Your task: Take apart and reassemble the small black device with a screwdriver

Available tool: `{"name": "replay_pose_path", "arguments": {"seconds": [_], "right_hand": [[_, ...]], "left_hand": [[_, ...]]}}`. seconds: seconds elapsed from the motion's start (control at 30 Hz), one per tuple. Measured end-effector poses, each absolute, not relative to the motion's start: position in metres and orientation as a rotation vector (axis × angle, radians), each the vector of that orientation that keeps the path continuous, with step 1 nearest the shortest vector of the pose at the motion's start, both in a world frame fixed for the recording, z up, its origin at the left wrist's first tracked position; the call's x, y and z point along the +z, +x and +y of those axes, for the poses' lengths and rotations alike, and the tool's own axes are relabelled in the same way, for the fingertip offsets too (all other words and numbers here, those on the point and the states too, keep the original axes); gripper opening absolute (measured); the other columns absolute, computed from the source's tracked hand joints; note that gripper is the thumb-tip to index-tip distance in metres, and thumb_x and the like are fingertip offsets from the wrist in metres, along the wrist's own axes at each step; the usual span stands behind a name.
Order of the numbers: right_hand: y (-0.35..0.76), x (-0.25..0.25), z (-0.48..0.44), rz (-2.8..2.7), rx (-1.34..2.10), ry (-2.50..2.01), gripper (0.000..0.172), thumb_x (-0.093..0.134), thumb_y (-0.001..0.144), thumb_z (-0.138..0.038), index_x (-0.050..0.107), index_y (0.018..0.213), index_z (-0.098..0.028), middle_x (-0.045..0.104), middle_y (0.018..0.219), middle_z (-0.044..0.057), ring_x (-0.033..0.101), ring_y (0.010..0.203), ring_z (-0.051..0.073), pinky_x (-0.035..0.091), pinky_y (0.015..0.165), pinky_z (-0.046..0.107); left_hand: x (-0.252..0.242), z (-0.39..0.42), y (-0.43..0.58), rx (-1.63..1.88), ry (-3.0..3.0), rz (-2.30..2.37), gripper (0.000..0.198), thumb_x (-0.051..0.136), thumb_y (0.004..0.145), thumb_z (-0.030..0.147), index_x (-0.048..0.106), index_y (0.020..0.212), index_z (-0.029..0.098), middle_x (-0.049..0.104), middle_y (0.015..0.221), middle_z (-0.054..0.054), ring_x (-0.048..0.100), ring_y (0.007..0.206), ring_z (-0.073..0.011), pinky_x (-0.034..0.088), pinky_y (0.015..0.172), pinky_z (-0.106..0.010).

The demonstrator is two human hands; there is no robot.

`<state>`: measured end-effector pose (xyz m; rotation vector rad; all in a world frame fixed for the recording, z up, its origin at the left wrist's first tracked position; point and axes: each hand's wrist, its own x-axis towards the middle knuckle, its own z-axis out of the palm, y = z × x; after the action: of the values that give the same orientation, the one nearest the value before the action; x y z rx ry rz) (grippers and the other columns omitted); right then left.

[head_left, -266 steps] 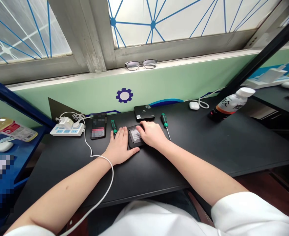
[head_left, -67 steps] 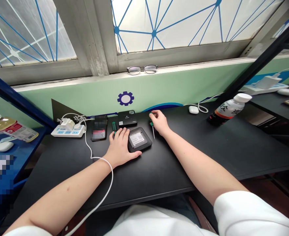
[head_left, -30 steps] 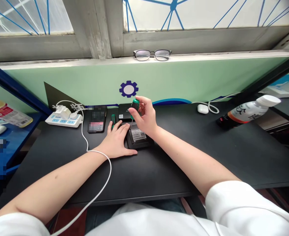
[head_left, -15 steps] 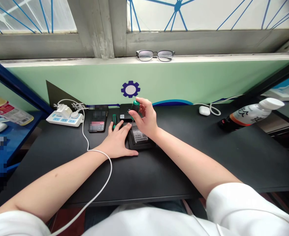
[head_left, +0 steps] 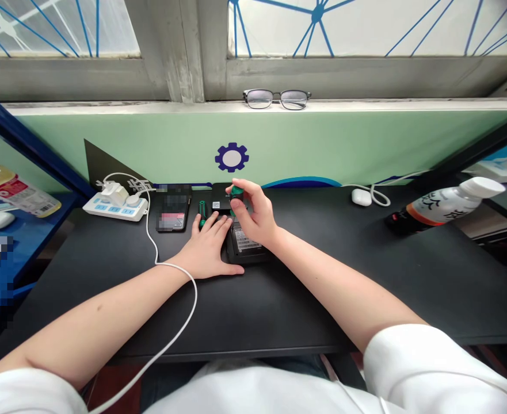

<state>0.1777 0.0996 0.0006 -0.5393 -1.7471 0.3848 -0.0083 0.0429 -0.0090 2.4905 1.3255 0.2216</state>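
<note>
My right hand (head_left: pixel 256 215) is closed around the green and black handle of a screwdriver (head_left: pixel 236 195), held upright over a black box-shaped device (head_left: pixel 248 252). White labels show on the device's top; the screwdriver's tip is hidden behind my fingers. My left hand (head_left: pixel 205 247) lies spread on the desk against the device's left side, thumb along its near edge. Just beyond my left fingertips lies a second green and black screwdriver (head_left: pixel 202 211). A flat black piece with a small white code label (head_left: pixel 216 204) sits behind the device, partly covered by my right hand.
A phone (head_left: pixel 173 210) and a white power strip (head_left: pixel 115 208) lie to the left on the black desk (head_left: pixel 305 310). A white cable (head_left: pixel 195 299) crosses my left wrist. At right are a white earbud case (head_left: pixel 361 197) and a bottle (head_left: pixel 443 206). Glasses (head_left: pixel 277 99) rest on the ledge.
My right hand has lowered slightly with the screwdriver, and its fingers have shifted around the handle. My left hand stays in place on the desk. The whole view has shifted slightly.
</note>
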Motion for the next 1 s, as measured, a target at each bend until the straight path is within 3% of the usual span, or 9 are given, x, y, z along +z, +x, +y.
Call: {"name": "replay_pose_path", "arguments": {"seconds": [0.13,0.3,0.47,0.57,0.63,0.7,0.87,1.0], "right_hand": [[0.181,0.006,0.1,-1.758,0.41,-0.564,0.035,0.045,0.113,-0.045,0.067,0.137,-0.031,0.064,0.132,0.011,0.069,0.119,0.027,0.066,0.096,0.049],[0.181,0.01,0.099,-1.735,0.345,-0.546,0.036,0.04,0.114,-0.044,0.071,0.127,-0.031,0.061,0.117,0.009,0.067,0.106,0.025,0.066,0.089,0.047],[0.179,0.013,0.094,-1.645,0.447,-0.475,0.033,0.038,0.115,-0.044,0.067,0.116,-0.028,0.075,0.115,0.009,0.075,0.112,0.025,0.064,0.098,0.048],[0.175,0.013,0.093,-1.582,0.556,-0.494,0.019,0.057,0.11,-0.047,0.06,0.114,-0.029,0.078,0.114,0.006,0.078,0.111,0.023,0.065,0.096,0.045],[0.173,0.012,0.093,-1.58,0.598,-0.52,0.028,0.072,0.102,-0.047,0.053,0.113,-0.03,0.08,0.114,0.004,0.079,0.109,0.022,0.065,0.096,0.043],[0.171,0.011,0.093,-1.592,0.654,-0.539,0.033,0.073,0.102,-0.047,0.048,0.117,-0.031,0.08,0.118,0.005,0.078,0.109,0.021,0.065,0.097,0.043],[0.175,0.01,0.094,-1.665,0.588,-0.554,0.025,0.049,0.113,-0.047,0.059,0.129,-0.031,0.066,0.145,0.011,0.071,0.116,0.024,0.064,0.101,0.05],[0.18,0.015,0.094,-1.746,0.324,-0.597,0.033,0.043,0.114,-0.038,0.072,0.128,-0.032,0.055,0.122,0.01,0.064,0.103,0.023,0.064,0.088,0.047]], "left_hand": [[-0.016,0.043,-0.009,0.212,2.514,1.369,0.123,0.078,0.077,0.082,0.03,0.174,0.023,0.032,0.18,-0.02,0.02,0.168,-0.0496,-0.001,0.132,-0.079],[-0.018,0.043,-0.009,0.173,2.511,1.387,0.123,0.074,0.079,0.085,0.03,0.174,0.021,0.029,0.18,-0.022,0.02,0.168,-0.0498,0.007,0.132,-0.08],[-0.014,0.041,-0.008,0.101,2.488,1.387,0.122,0.071,0.082,0.085,0.026,0.174,0.019,0.025,0.181,-0.023,0.015,0.17,-0.0477,0.004,0.132,-0.079],[-0.012,0.041,-0.008,0.107,2.483,1.383,0.123,0.072,0.082,0.083,0.024,0.175,0.019,0.024,0.182,-0.023,0.015,0.17,-0.0471,0.004,0.132,-0.08],[-0.012,0.041,-0.008,0.129,2.488,1.369,0.124,0.073,0.082,0.084,0.022,0.175,0.02,0.023,0.182,-0.023,0.014,0.17,-0.0466,0.005,0.132,-0.08],[-0.013,0.042,-0.008,0.136,2.48,1.365,0.129,0.073,0.08,0.085,0.019,0.176,0.018,0.02,0.183,-0.023,0.012,0.171,-0.0463,0.005,0.132,-0.079],[-0.016,0.042,-0.007,0.069,2.432,1.417,0.14,0.069,0.079,0.09,0.012,0.176,0.008,0.009,0.183,-0.027,0.003,0.172,-0.046,0.001,0.135,-0.074],[-0.016,0.042,-0.006,0.041,2.43,1.43,0.139,0.067,0.079,0.09,0.011,0.176,0.008,0.012,0.183,-0.027,0.004,0.172,-0.0454,0.0,0.135,-0.073]]}}
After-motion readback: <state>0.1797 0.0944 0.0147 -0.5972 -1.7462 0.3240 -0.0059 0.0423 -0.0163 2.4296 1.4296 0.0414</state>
